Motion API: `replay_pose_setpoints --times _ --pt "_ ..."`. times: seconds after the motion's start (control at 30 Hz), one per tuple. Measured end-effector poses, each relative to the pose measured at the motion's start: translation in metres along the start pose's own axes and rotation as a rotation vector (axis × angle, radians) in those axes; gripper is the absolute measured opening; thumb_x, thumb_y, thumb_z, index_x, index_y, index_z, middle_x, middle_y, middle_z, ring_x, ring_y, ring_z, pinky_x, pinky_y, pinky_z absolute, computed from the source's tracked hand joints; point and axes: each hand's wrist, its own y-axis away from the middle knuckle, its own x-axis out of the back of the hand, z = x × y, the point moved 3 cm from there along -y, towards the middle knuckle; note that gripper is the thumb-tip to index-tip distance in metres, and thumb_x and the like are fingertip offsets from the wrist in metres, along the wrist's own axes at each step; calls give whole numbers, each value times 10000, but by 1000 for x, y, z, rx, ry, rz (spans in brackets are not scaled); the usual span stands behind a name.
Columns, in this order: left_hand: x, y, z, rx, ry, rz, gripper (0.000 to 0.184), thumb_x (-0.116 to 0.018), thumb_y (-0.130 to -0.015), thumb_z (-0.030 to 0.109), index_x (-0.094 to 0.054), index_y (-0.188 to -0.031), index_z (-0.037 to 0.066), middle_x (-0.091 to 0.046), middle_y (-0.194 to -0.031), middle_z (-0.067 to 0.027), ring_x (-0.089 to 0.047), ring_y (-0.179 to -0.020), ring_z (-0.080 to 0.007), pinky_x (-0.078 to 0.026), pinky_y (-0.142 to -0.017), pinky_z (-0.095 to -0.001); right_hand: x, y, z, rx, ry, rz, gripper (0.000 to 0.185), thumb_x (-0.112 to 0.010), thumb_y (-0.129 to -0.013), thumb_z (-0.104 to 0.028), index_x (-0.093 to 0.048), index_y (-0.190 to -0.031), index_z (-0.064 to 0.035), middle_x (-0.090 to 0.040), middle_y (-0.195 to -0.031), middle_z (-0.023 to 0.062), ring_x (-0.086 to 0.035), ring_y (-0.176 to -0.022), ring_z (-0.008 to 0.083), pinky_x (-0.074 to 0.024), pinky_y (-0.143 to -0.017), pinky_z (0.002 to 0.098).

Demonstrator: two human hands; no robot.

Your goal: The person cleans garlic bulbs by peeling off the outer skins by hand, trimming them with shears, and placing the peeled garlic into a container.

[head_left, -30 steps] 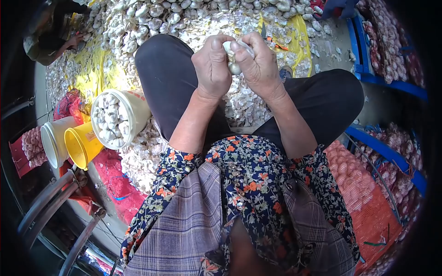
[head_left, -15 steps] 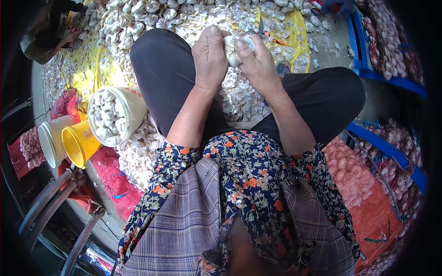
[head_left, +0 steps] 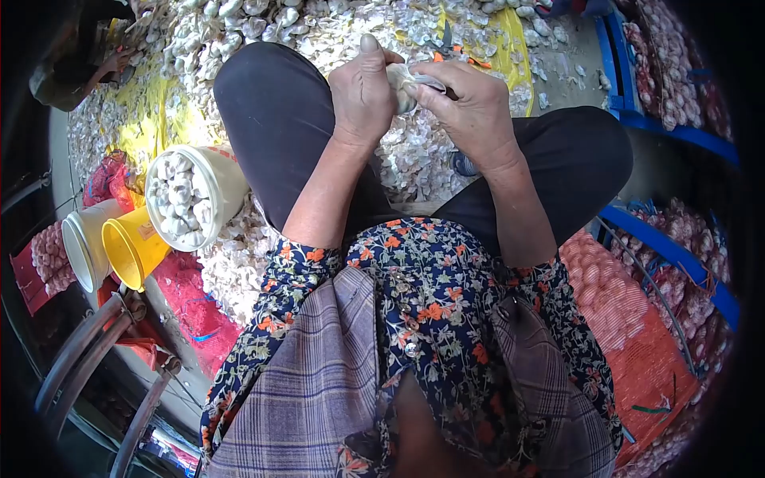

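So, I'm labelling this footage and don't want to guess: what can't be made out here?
- Head view: the garlic bulb's underside, hidden by the bulb itself and the left hand and right hand.
- Head view: how deep garlic fills the large white bucket, hidden by its top layer and wall.
- Head view: the other person, partly lost in the dark left edge.

From here the tub (head_left: pixel 225 189) at nine o'clock looks smooth plastic, the trousers (head_left: pixel 275 131) matt dark cloth, and the rails (head_left: pixel 78 338) at eight o'clock glossy metal.
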Motion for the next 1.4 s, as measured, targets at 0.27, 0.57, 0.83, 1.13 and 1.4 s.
replay_pose_setpoints --times 0.27,0.57,0.83,1.13,1.4 --pt "-8 -2 -18 289 265 -138 772 -209 -956 578 -628 -783 -47 -616 -678 -96 -585 -597 -134 -487 -554 -256 10 -2 -5 121 66 -78 214 -658 -763 -93 -646 -968 -30 -618 -786 108 -618 -650 223 -496 -616 318" --pt "-11 -1 -20 382 483 -132 768 -214 -944 594 -619 -807 -44 -626 -719 -112 -607 -636 -151 -504 -578 -264 3 13 19 -368 -413 11 150 -681 -806 -151 -683 -878 -20 -657 -739 32 -621 -659 92 -482 -569 258" --pt "-7 2 -9 124 61 -61 760 -204 -973 546 -649 -761 -33 -594 -618 -72 -549 -575 -111 -438 -533 -230 7 8 5 -267 -35 -114 200 -695 -784 -171 -687 -918 -23 -660 -731 76 -614 -644 125 -483 -613 249" --pt "-23 6 -25 360 555 -162 711 -235 -968 542 -625 -867 -43 -628 -756 -102 -605 -671 -133 -507 -623 -258 0 17 27 -446 -317 39 259 -633 -840 -225 -664 -962 1 -675 -776 102 -668 -700 153 -528 -640 282" --pt "-23 12 2 277 534 -353 564 -440 -947 470 -468 -1291 24 -597 -962 -72 -569 -821 -113 -484 -705 -247 -27 26 30 -401 -742 8 471 -489 -955 -356 -369 -1281 -38 -548 -781 60 -549 -613 96 -466 -516 245"
